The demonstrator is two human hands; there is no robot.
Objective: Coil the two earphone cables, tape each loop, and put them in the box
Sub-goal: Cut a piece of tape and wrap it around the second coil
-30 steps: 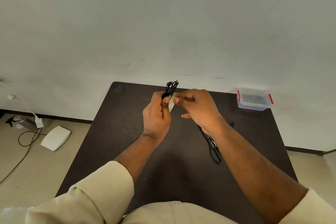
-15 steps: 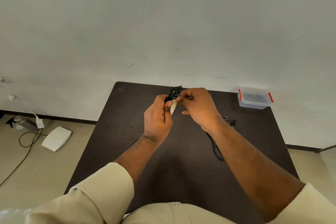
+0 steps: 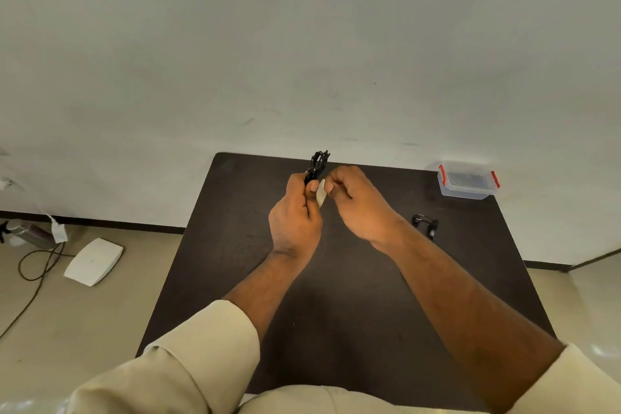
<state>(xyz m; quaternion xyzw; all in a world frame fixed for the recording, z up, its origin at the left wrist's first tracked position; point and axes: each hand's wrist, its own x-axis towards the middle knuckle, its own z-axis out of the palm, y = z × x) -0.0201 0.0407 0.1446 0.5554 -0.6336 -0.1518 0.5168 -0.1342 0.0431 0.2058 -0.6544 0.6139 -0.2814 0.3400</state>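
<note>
My left hand (image 3: 295,215) grips a coiled black earphone cable (image 3: 317,163), whose loops stick up above the fist over the dark table (image 3: 235,228). My right hand (image 3: 359,202) pinches a short pale strip of tape (image 3: 321,193) that hangs against the coil, right beside my left thumb. A second black earphone cable (image 3: 426,223) lies on the table behind my right forearm, mostly hidden by it. The clear plastic box (image 3: 467,181) with red clips stands at the table's far right corner, its lid on.
The table stands against a white wall. On the floor to the left lie a white flat device (image 3: 94,260), a dark cord (image 3: 37,265) and a bottle (image 3: 23,230).
My right hand has drawn slightly away from the coil while still pinching the tape. More of the second cable is now hidden behind my right forearm.
</note>
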